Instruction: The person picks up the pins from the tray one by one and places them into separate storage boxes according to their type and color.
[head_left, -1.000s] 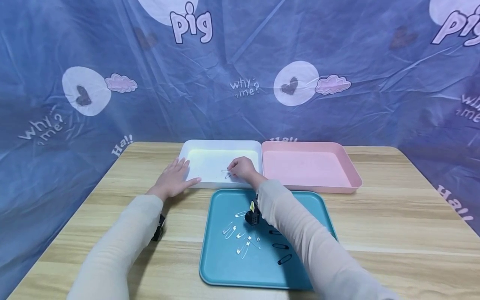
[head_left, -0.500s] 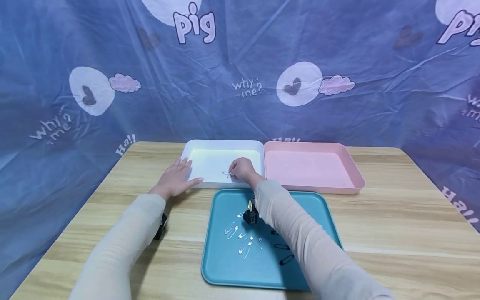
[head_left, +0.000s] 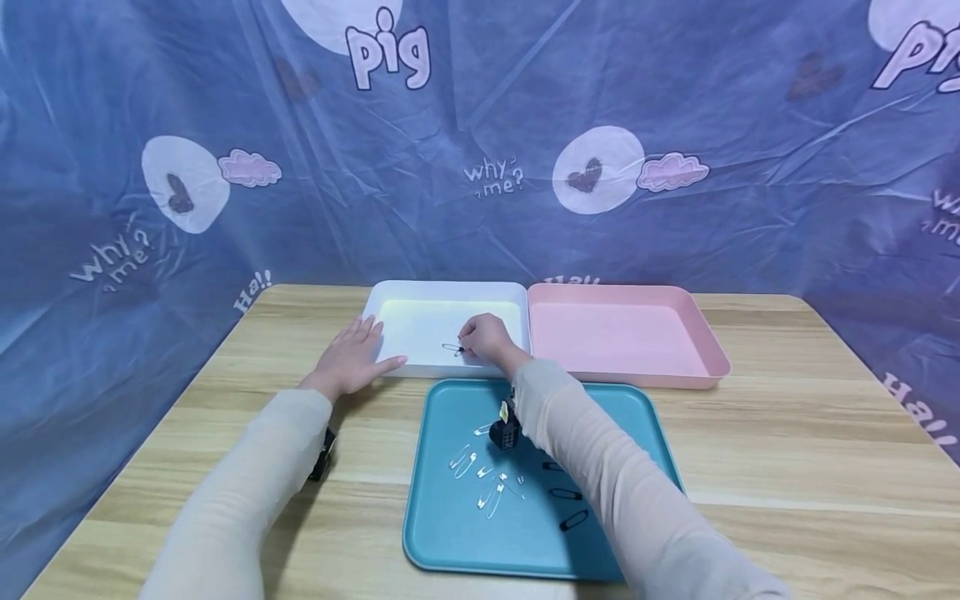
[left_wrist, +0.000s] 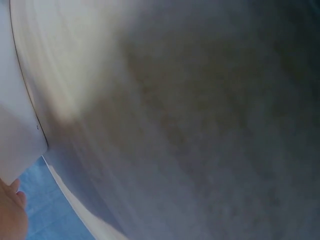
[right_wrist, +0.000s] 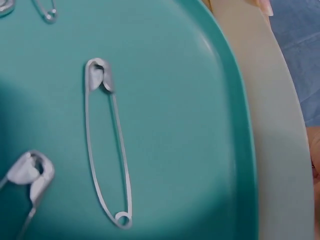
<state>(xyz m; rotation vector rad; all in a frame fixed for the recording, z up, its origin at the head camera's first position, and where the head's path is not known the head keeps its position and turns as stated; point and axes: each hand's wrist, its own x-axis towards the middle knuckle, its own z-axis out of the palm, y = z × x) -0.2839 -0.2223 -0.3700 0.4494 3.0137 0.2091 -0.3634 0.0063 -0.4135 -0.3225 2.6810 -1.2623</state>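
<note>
In the head view, my right hand (head_left: pixel 487 337) reaches into the white tray (head_left: pixel 405 369), its fingertips pinching a safety pin (head_left: pixel 452 347) low over the tray floor. One or two pins are there; overlap makes it hard to tell. My left hand (head_left: pixel 348 358) rests with spread fingers against the white tray's left wall. Part of that hand (left_wrist: pixel 11 215) appears at the left wrist view's lower left. On the teal tray (head_left: pixel 465 560) lie several silver safety pins (head_left: pixel 465 465) and several black safety pins (head_left: pixel 573 520). A silver safety pin (right_wrist: pixel 89 135) shows large in the right wrist view.
A pink tray (head_left: pixel 697 380) adjoins the white tray on the right. The teal tray sits in front of both on the wooden table (head_left: pixel 787 467). My right sleeve (head_left: pixel 607 467) hides part of the teal tray. A blue printed cloth (head_left: pixel 450 225) hangs behind the table.
The pin at my right fingertips has shifted and turned slightly. My left hand has stayed against the white tray. The head view has moved a little.
</note>
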